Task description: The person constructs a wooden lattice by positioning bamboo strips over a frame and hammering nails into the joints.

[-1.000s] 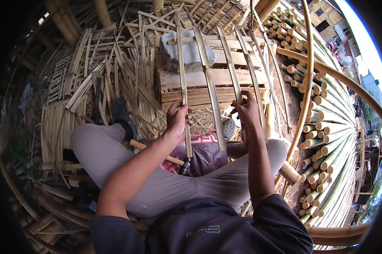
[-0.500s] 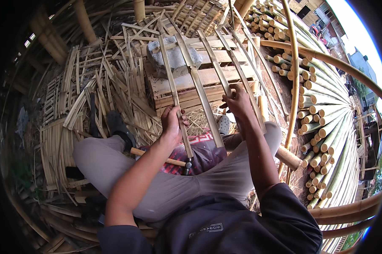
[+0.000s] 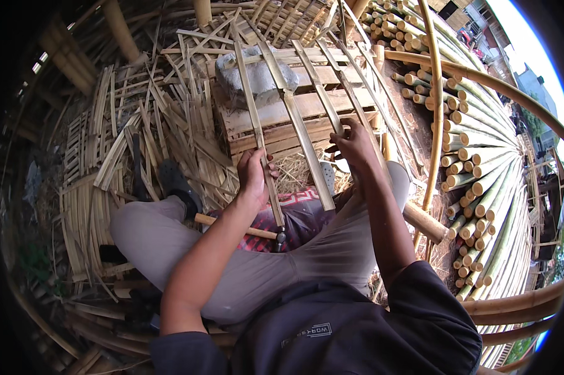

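Note:
Several long split-bamboo strips stretch from my lap toward a wooden crate, joined near their far ends by a crosswise strip. My left hand (image 3: 253,176) is closed around the leftmost bamboo strip (image 3: 249,103), near its close end. Beside it, the second bamboo strip (image 3: 308,150) lies between my hands, touched by neither. My right hand (image 3: 355,145) pinches the third bamboo strip (image 3: 317,84); its fingers partly hide that strip's near end. A hammer (image 3: 260,233) with a wooden handle rests across my lap, its dark head just below the left strip's end.
A rough grey stone (image 3: 252,78) sits on the slatted wooden crate (image 3: 260,128), under the strips. Loose bamboo slats (image 3: 169,115) are heaped at left. Stacked bamboo poles (image 3: 482,165) fill the right, behind an upright bent pole (image 3: 437,119). A thick bamboo piece (image 3: 424,223) lies by my right knee.
The framework of strips and both hands have shifted only slightly. My right hand's fingers have moved a little up along the third strip; my left hand keeps its hold.

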### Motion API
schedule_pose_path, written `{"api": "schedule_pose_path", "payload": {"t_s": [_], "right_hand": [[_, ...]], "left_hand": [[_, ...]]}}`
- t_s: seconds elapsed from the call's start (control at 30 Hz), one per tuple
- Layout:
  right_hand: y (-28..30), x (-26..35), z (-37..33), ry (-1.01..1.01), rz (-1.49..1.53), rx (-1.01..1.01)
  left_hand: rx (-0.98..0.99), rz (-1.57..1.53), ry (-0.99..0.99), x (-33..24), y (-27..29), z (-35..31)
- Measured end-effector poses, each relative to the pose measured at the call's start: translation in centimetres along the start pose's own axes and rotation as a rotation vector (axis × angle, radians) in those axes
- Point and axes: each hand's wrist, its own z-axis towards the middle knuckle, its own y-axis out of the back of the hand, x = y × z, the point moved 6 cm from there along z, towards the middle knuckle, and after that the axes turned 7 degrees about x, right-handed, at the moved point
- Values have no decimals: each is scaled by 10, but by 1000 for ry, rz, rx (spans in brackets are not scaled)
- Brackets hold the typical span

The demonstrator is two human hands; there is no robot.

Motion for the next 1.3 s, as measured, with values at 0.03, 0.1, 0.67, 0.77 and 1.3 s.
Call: {"api": "schedule_pose_path", "payload": {"t_s": [0.03,0.1,0.67,0.77,1.3], "right_hand": [[0,-8,4,8,43,3],[-1,-18,5,-22,79,38],[-3,23,-19,35,-8,36],[-6,21,-20,27,25,46],[-14,1,-22,-6,217,124]], "left_hand": [[12,-11,0,1,-1,1],[31,-28,3,4,-1,3],[-6,-72,49,7,1,5],[-36,-70,33,2,-6,-3],[-45,-39,12,7,3,0]]}}
